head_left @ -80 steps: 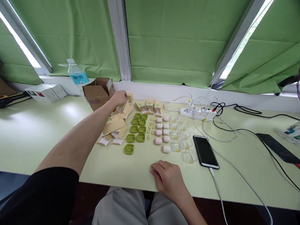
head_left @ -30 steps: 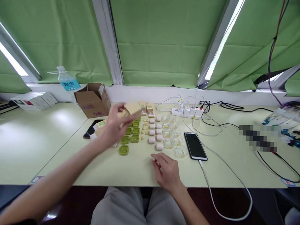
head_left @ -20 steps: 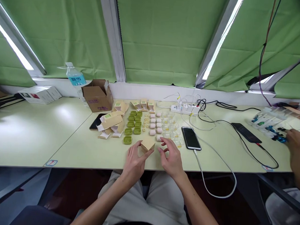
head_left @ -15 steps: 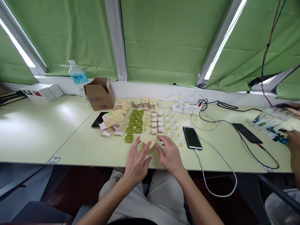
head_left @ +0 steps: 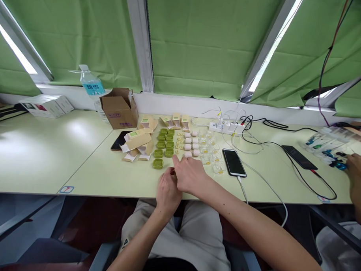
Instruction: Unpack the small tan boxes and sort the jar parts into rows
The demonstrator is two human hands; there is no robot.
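My left hand [head_left: 169, 190] is closed just above the table's near edge, its fingertips meeting those of my right hand [head_left: 190, 174]. The right hand is curled over the left, its forefinger pointing away from me. Whatever lies between them is hidden by the fingers. Just beyond stand two columns of small green square trays [head_left: 157, 163]. Right of these are small yellowish pieces [head_left: 177, 147], then pale pink cylinders [head_left: 195, 152] in pairs, then clear plastic cups [head_left: 218, 167] with yellow spots. Opened cream cartons [head_left: 137, 141] are heaped left of the trays.
A brown cardboard box [head_left: 119, 113] and a water bottle [head_left: 92, 85] stand at the back. A cabled white phone [head_left: 234, 162] lies at right, near a power strip [head_left: 228, 127]. Dark phones lie at left [head_left: 119, 141] and right [head_left: 299, 157]. Another person's hand [head_left: 358, 167] works far right.
My hands were apart with a small cream carton between them; now they are together and the carton is out of sight. The right hand has moved left, over the left one. The view shifted slightly.
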